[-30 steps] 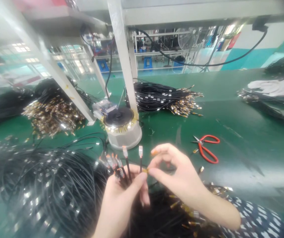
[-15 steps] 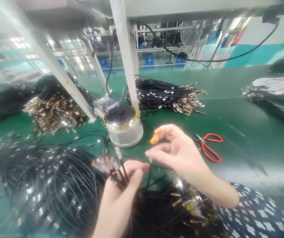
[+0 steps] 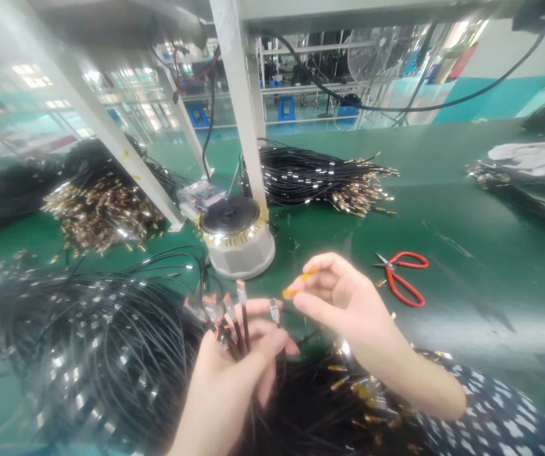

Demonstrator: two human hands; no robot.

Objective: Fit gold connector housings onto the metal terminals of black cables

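Observation:
My left hand (image 3: 234,380) is closed round a bunch of thin black cables (image 3: 227,316), their silver-tipped ends sticking up between thumb and fingers. My right hand (image 3: 343,304) hovers just right of those ends, thumb and forefinger pinched together at one cable tip (image 3: 275,310); its nails are orange. Both hands are above a dark heap of cables with gold connectors (image 3: 348,392) in my lap. A round grey device with a black top and gold rim (image 3: 237,237) stands on the green bench just beyond my hands.
Red-handled scissors (image 3: 403,278) lie to the right. A big coil of black cable (image 3: 77,354) fills the left. Bundles with gold ends lie at back left (image 3: 101,218) and back centre (image 3: 320,180). White frame posts (image 3: 241,101) rise behind the device.
My right hand rose away from the bunch, then dropped back to the cable tips. The left hand kept its grip and the ends now stand more upright.

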